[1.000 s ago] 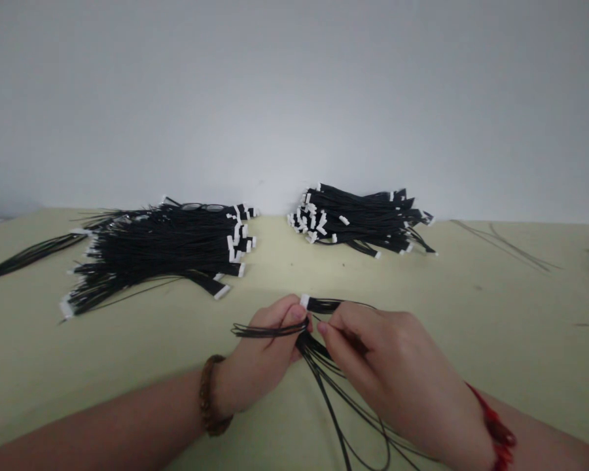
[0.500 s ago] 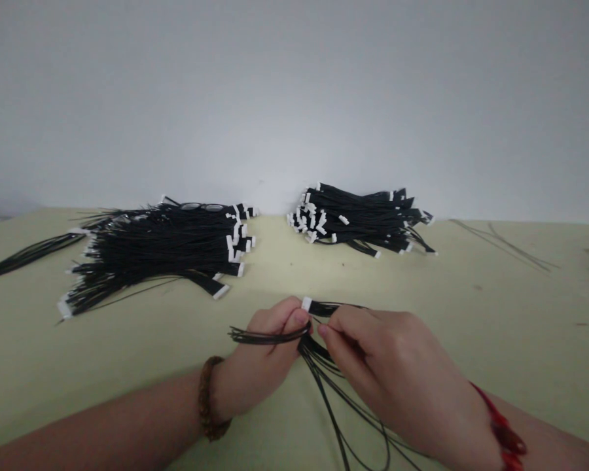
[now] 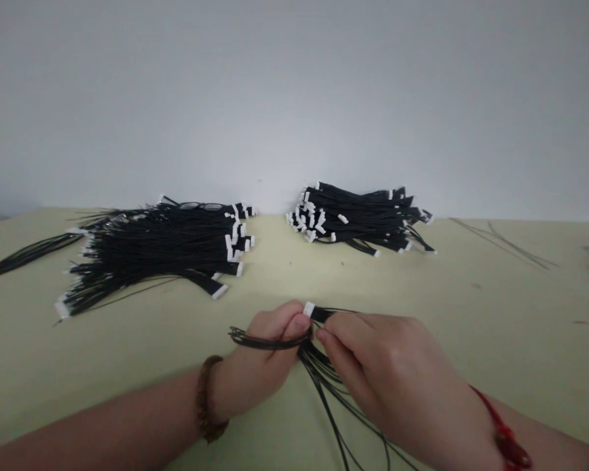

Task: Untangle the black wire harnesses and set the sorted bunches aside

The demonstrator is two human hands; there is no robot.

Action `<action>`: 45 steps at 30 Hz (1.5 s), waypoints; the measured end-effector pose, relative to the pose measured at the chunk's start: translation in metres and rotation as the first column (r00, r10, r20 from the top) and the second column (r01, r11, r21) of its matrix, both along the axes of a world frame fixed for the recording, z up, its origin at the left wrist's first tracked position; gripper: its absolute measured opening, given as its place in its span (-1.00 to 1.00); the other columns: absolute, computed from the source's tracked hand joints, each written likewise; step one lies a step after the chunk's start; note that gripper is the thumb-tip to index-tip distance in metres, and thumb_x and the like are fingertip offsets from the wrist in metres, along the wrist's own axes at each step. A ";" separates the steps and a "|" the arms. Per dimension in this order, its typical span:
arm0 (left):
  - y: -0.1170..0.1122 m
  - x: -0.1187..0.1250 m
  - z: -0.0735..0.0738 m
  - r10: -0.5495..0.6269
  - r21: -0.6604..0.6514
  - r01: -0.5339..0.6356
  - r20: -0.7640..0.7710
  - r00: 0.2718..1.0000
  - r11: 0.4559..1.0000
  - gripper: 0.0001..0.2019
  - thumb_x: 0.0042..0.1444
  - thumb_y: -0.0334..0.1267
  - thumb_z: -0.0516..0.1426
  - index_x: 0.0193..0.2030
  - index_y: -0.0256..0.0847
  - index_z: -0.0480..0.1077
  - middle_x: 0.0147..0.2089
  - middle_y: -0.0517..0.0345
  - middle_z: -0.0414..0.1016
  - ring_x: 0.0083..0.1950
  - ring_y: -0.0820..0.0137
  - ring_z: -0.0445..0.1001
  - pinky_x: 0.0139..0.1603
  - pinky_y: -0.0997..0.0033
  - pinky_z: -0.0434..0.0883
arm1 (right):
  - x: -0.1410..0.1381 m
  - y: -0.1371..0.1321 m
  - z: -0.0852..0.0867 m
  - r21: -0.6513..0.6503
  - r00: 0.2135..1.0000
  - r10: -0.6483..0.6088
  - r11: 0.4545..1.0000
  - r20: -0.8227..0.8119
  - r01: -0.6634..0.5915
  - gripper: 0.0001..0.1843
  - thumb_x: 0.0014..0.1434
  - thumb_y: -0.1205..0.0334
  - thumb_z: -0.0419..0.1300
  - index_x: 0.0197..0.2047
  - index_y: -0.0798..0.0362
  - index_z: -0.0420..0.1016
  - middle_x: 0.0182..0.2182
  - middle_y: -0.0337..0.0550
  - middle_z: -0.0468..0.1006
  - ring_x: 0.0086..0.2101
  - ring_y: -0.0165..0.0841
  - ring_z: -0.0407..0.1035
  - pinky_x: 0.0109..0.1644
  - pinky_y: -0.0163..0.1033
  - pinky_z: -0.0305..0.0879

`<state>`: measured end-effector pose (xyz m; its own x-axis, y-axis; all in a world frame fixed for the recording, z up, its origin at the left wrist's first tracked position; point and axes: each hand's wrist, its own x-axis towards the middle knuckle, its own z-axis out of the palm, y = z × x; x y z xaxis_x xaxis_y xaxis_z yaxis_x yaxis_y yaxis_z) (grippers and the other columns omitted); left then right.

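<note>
Between thumb and fingers, my left hand (image 3: 275,347) grips a small white connector (image 3: 309,309) with black wires running out of it to the right. A loose bundle of thin black wires (image 3: 265,339) also passes through that hand, its ends sticking out to the left and long strands hanging below. My right hand (image 3: 383,366) is closed in a pinch just right of the connector. Its thumb and forefinger hold a thin black wire close to the connector's face. The wire's tip is hidden by the fingers.
On the pale yellow table (image 3: 265,275) lies a large pile of black wire harnesses (image 3: 161,242) with white connectors at the left. A second harness pile (image 3: 363,212) lies at the back against the white wall (image 3: 294,98). Several loose wires (image 3: 508,243) are at the right.
My right hand's pinch has moved slightly, staying close by the connector. The connector has tilted and shifted a little to the right. My left hand keeps its grip.
</note>
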<state>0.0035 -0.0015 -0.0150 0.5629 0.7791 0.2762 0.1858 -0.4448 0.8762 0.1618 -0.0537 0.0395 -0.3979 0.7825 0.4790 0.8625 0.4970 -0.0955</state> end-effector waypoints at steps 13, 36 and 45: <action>0.002 0.000 0.006 -0.018 0.044 0.020 -0.056 0.998 0.999 -0.70 0.23 -0.17 -0.18 -0.46 -0.25 0.15 -0.56 0.28 0.15 -0.53 0.56 0.10 -0.51 0.51 0.08 | 0.003 0.001 -0.005 0.082 0.996 0.059 0.994 0.069 -0.065 -0.79 0.16 0.39 -0.01 -0.51 0.06 0.22 -0.63 -0.29 0.27 -0.60 -0.43 0.12 -0.48 -0.25 -0.15; -0.001 0.008 0.001 0.024 -0.466 0.161 0.366 0.930 0.870 -0.68 0.13 -0.03 -0.04 -0.47 -0.24 0.17 -0.60 0.34 0.05 -0.63 0.64 -0.02 -0.68 0.66 0.02 | 0.002 0.000 0.004 0.092 0.997 0.046 0.994 0.056 -0.051 -0.76 0.17 0.32 -0.01 -0.53 0.05 0.22 -0.67 -0.31 0.27 -0.65 -0.44 0.12 -0.51 -0.25 -0.19; -0.002 0.005 0.003 -0.016 -0.417 0.130 0.265 0.964 0.900 -0.67 0.15 -0.02 -0.08 -0.46 -0.24 0.14 -0.56 0.32 0.05 -0.59 0.62 -0.01 -0.65 0.63 0.02 | 0.001 -0.002 0.005 0.079 0.998 0.031 0.996 0.047 -0.035 -0.75 0.16 0.32 -0.01 -0.55 0.05 0.22 -0.69 -0.31 0.28 -0.67 -0.45 0.12 -0.52 -0.25 -0.21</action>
